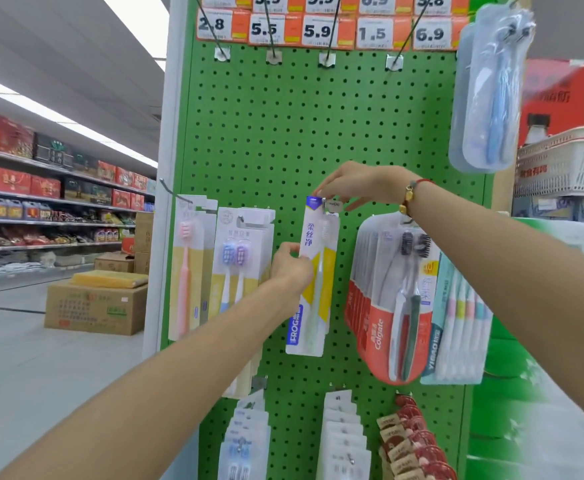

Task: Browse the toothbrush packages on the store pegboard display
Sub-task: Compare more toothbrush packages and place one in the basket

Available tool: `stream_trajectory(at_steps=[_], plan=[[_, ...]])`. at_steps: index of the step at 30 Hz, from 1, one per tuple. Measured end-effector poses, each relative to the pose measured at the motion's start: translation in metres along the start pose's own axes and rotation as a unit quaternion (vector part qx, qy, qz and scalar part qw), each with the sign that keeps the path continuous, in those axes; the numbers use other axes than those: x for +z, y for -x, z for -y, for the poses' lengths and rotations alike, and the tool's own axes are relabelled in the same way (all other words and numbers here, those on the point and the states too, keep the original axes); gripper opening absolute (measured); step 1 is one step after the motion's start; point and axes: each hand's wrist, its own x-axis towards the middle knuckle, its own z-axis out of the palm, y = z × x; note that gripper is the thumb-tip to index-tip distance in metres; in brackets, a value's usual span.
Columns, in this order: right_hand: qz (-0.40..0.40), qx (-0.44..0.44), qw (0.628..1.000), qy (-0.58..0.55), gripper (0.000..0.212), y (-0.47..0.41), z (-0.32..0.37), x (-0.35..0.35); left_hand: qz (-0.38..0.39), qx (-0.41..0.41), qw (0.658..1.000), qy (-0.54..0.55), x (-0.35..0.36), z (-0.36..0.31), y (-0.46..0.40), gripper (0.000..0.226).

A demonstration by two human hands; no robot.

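Evidently light, thin card: the Frog toothbrush package [313,271] hangs mid-pegboard [283,133]; left hand [290,268] pinches its left edge, right hand [349,183] seemingly pinches the hook-hole top.

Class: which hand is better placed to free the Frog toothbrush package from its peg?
Probably the right hand: its fingers pinch the Frog package top at the peg hook. The left hand only grips the side, lower down.

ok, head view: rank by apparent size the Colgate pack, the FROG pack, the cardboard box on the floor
1. Colgate pack
2. cardboard box, farther off, so unsure
3. FROG pack, gripped by left hand, right hand at its top
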Motion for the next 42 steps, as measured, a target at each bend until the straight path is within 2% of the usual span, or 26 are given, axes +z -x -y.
stream_trajectory(at_steps=[4, 7, 11, 13, 15, 17, 18, 21, 23, 28, 33, 38, 42], plan=[[0.043, -0.012, 0.999, -0.002, 0.021, -0.012, -0.01, -0.004, 0.025, -0.003, 0.999, 0.019, 0.008, 0.01, -0.013, 0.024], [0.032, -0.028, 0.999, 0.024, 0.021, -0.015, -0.016, -0.004, 0.04, 0.002, 0.999, 0.029, 0.011, 0.009, -0.015, 0.028], [0.051, -0.023, 0.998, 0.012, 0.025, -0.022, -0.023, -0.003, -0.008, 0.031, 0.995, 0.091, 0.016, -0.008, -0.035, 0.042], [0.057, -0.01, 0.998, 0.003, 0.025, -0.026, -0.025, -0.005, -0.035, 0.034, 0.989, 0.138, 0.016, -0.024, -0.045, 0.039], [0.037, 0.004, 0.999, 0.004, 0.024, -0.031, -0.025, -0.009, -0.044, 0.018, 0.985, 0.165, 0.014, -0.04, -0.052, 0.027], [0.011, 0.024, 0.999, 0.028, 0.027, -0.037, -0.027, -0.013, -0.027, 0.008, 0.99, 0.142, 0.011, -0.054, -0.057, 0.018], [0.008, 0.038, 0.998, 0.05, 0.029, -0.04, -0.029, -0.012, -0.01, 0.006, 0.992, 0.124, 0.011, -0.058, -0.059, 0.021], [0.04, 0.066, 0.99, 0.118, 0.033, -0.05, -0.034, -0.004, 0.015, 0.002, 0.995, 0.098, 0.012, -0.063, -0.066, 0.048], [0.066, 0.071, 0.985, 0.139, 0.035, -0.055, -0.037, 0.002, 0.023, 0.005, 0.996, 0.08, 0.012, -0.065, -0.067, 0.056], [0.062, 0.067, 0.987, 0.13, 0.036, -0.06, -0.042, 0.007, 0.04, -0.016, 0.998, 0.055, 0.013, -0.066, -0.07, 0.067], [0.036, 0.062, 0.994, 0.084, 0.032, -0.062, -0.045, 0.008, 0.075, -0.017, 0.994, 0.073, 0.019, -0.06, -0.067, 0.066], [0.009, 0.087, 0.995, 0.04, 0.047, -0.068, -0.044, 0.009, 0.062, -0.031, 0.996, 0.057, 0.023, -0.057, -0.075, 0.064], [0.01, 0.094, 0.995, 0.036, 0.035, -0.066, -0.041, 0.005, 0.058, -0.05, 0.992, 0.105, 0.026, -0.059, -0.082, 0.061]])
